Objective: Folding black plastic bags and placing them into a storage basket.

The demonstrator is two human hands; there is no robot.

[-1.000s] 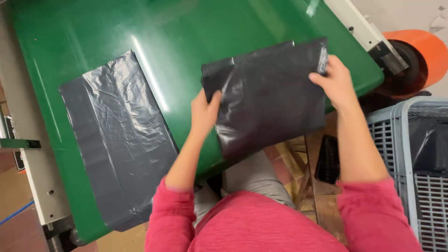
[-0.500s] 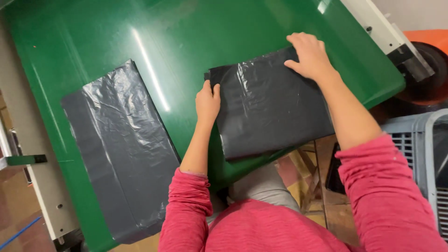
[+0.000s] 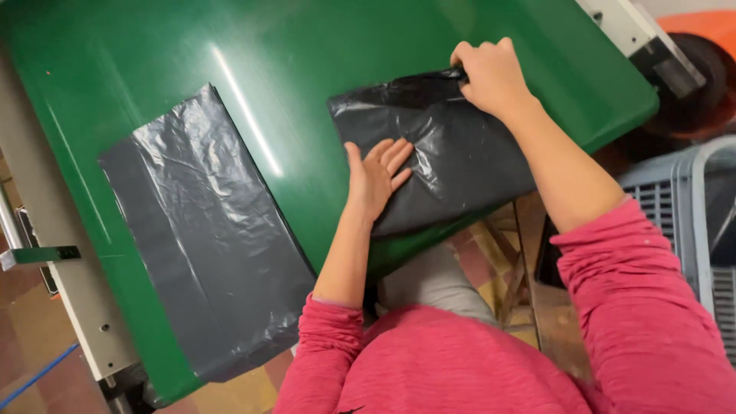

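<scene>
- The folded black plastic bag lies on the green desk at its near edge, with one corner hanging over the side.
- The left hand lies open and flat on the bag's near-left part, fingers spread, gripping nothing; it works as the anchor, so it should press down evenly to stop the slick film sliding on the glossy surface.
- The right hand is curled closed, pinching the bag's far edge; a grip right at the edge gives a straight fold line.
- To judge from the wrinkles, air and creases should be swept outward from the flat palm toward the pinched edge before any crease is set.
- A second black plastic bag lies flat, well apart to the left, untouched.
</scene>
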